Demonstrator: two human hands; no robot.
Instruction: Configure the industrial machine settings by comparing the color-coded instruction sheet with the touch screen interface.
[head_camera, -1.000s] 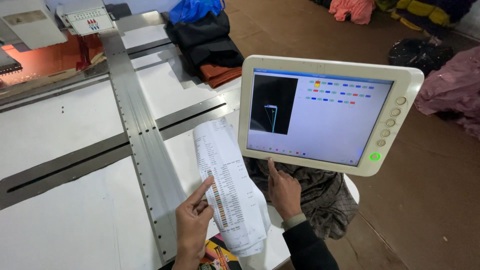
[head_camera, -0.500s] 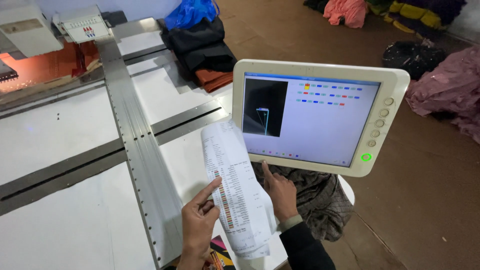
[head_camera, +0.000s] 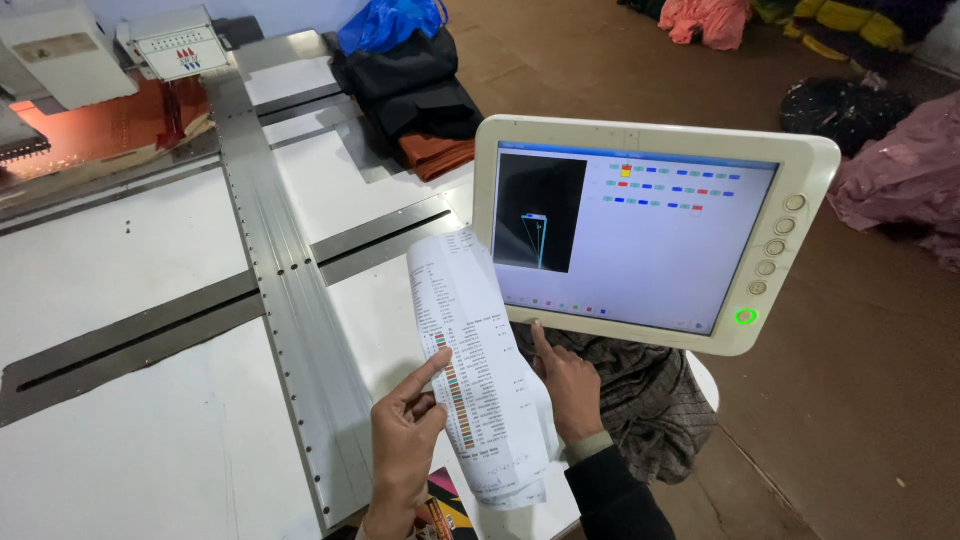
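A long printed sheet (head_camera: 470, 340) with a column of coloured marks curls up in front of me. My left hand (head_camera: 405, 450) has its index finger stretched out onto that coloured column, the other fingers curled. My right hand (head_camera: 570, 390) is at the sheet's right edge and seems to hold it, its index finger raised to the lower rim of a white touch-screen panel (head_camera: 800, 160). The screen shows a dark preview box and rows of small coloured squares.
A white machine table (head_camera: 120, 270) with a metal rail (head_camera: 280, 270) crossing it lies to the left. An embroidery head (head_camera: 60, 50) over orange fabric stands at the far left. Dark and orange folded cloth (head_camera: 420, 100) lies beyond. Cloth piles (head_camera: 900, 170) sit on the brown floor.
The sheet and both hands have stayed nearly where they were. My right index finger has risen to the panel's lower rim, and my view has shifted slightly.
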